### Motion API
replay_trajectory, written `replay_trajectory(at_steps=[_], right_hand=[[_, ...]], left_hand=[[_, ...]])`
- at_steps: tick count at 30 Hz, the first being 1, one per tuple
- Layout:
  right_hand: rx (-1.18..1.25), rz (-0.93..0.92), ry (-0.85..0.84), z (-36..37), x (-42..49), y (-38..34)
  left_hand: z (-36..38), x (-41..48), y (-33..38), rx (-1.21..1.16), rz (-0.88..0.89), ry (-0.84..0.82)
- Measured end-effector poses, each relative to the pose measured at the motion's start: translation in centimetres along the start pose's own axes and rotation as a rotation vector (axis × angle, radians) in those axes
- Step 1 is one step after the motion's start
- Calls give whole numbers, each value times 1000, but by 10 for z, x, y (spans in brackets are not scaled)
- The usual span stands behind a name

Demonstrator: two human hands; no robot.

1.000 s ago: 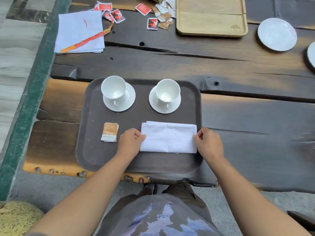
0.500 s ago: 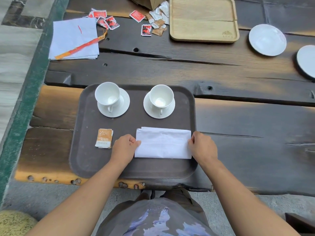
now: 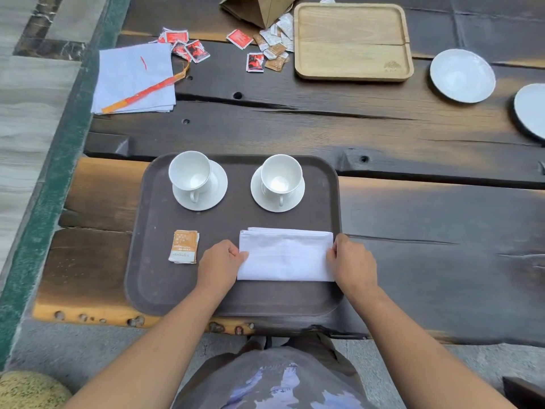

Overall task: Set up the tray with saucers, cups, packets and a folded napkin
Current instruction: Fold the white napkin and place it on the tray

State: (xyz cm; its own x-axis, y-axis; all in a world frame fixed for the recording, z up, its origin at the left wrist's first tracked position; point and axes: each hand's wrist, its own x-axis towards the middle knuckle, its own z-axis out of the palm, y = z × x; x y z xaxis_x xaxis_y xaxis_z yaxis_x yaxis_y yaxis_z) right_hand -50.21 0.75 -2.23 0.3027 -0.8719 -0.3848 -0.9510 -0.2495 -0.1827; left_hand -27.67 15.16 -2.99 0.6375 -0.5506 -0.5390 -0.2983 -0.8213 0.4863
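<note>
A dark brown tray [image 3: 153, 278] lies at the near edge of the wooden table. At its far side stand two white cups, the left cup [image 3: 190, 175] on a saucer [image 3: 216, 193] and the right cup [image 3: 281, 178] on a saucer [image 3: 295, 199]. Brown packets [image 3: 183, 247] lie stacked at the tray's left. A folded white napkin [image 3: 284, 255] lies at the tray's right front. My left hand [image 3: 219, 265] pinches the napkin's left edge. My right hand [image 3: 352, 265] pinches its right edge.
A stack of napkins [image 3: 132, 78] with an orange strip lies far left. Red and brown packets [image 3: 259, 51] are scattered by a paper bag [image 3: 259, 7]. A wooden tray [image 3: 352, 41] and two spare saucers [image 3: 462, 75] [image 3: 532, 109] sit at the far right.
The head view has tilted, so everything sits lower in frame. Both hands stay at the ends of the napkin on the tray; nothing else has moved.
</note>
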Motion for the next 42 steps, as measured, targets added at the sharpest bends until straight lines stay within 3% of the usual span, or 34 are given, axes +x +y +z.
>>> replay_trajectory(at_steps=[11, 15, 19, 25, 35, 42], right_hand=[[27, 45, 18, 3, 2, -1], [39, 62, -1, -3, 3, -2], [69, 63, -53, -12, 1, -6], [180, 26, -129, -27, -10, -14], [56, -215, -159, -58, -32, -53], [-56, -251, -169, -70, -39, -62]], left_hand=[[-1, 4, 1, 102, 18, 24], [-11, 12, 6, 179, 24, -88], [-19, 13, 4, 96, 27, -206], [-25, 3, 8, -26, 10, -173], [-59, -14, 36, 147, 301, -148], [-72, -23, 51, 376, 454, -116]])
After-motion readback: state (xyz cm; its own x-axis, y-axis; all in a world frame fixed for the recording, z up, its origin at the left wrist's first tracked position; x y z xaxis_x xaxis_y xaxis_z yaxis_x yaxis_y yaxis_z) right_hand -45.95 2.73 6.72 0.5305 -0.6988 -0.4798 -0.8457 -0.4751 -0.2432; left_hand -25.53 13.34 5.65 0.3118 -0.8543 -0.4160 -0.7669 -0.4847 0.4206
